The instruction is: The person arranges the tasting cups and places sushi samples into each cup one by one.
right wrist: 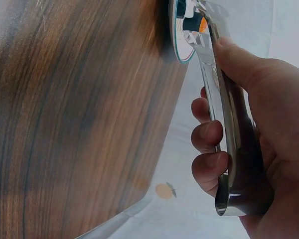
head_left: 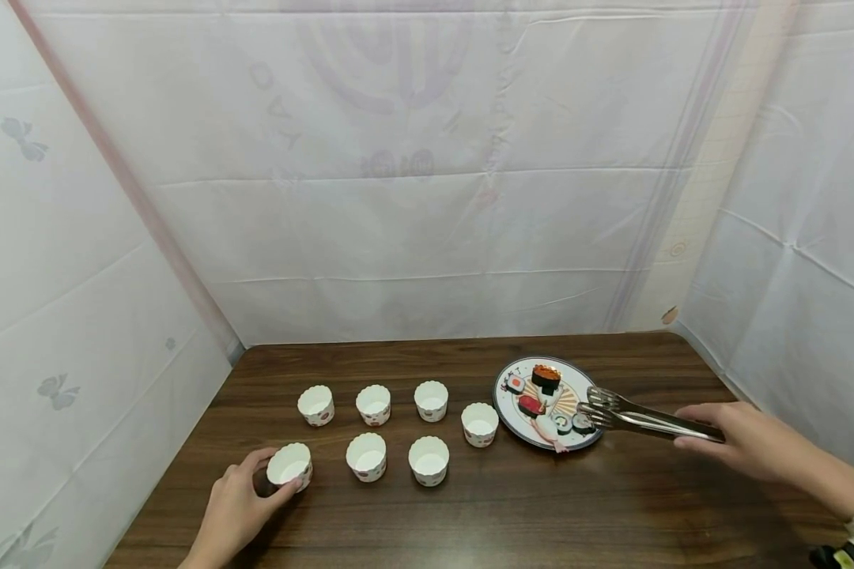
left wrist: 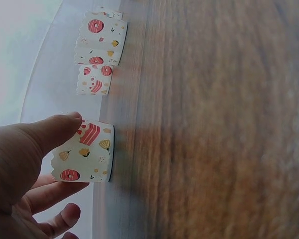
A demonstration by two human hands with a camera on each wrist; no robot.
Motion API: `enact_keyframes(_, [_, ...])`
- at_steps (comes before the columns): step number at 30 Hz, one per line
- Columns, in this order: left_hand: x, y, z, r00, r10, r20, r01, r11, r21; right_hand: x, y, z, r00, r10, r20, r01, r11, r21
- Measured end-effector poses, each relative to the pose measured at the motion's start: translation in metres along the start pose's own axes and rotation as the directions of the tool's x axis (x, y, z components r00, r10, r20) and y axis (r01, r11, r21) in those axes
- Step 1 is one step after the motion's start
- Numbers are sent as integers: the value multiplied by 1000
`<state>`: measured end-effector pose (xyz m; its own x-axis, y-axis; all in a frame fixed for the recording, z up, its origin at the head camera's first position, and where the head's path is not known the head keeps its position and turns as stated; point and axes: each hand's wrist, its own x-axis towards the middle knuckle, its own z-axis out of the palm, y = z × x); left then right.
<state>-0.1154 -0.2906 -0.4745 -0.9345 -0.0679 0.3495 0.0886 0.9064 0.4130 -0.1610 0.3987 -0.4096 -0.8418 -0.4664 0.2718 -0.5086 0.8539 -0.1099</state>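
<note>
My left hand [head_left: 236,503] pinches a white paper baking cup [head_left: 289,465] at the front left of the table, thumb on one side and fingers on the other. In the left wrist view this cup [left wrist: 87,152] shows a printed pattern of cake slices and flowers. My right hand [head_left: 747,437] grips metal tongs [head_left: 658,420], its fingers curled round the handle in the right wrist view. The tongs' forked tips reach over the right rim of a round plate [head_left: 519,431], slightly apart, close above a sushi roll [head_left: 582,423].
Several more paper cups [head_left: 429,458] stand in two loose rows on the wooden table [head_left: 541,514]. On the plate lie several sushi pieces, among them one with orange topping [head_left: 545,376], a red one [head_left: 530,405] and a shrimp one [head_left: 546,431]. White cloth [head_left: 427,237] hangs round the table.
</note>
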Motion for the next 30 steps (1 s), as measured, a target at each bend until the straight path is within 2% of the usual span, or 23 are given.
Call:
enact_keyframes(3, [0,0,-1,1000,-13,10,13,1000,9,1,-3,-1,999,-8,37,8,1000,9])
enact_keyframes(11, [0,0,-1,999,-23,23,23,1000,13,5,-4,-3,981,44,191,-55,997,57])
enact_keyframes(23, [0,1,-2,1000,-18,23,18,1000,-8,6,-4,-1,986,44,162,-50,998,33])
enact_keyframes(30, [0,1,-2,999,-21,39,22,1000,-11,3,-5,2,996,27,90,-26,1000,-11])
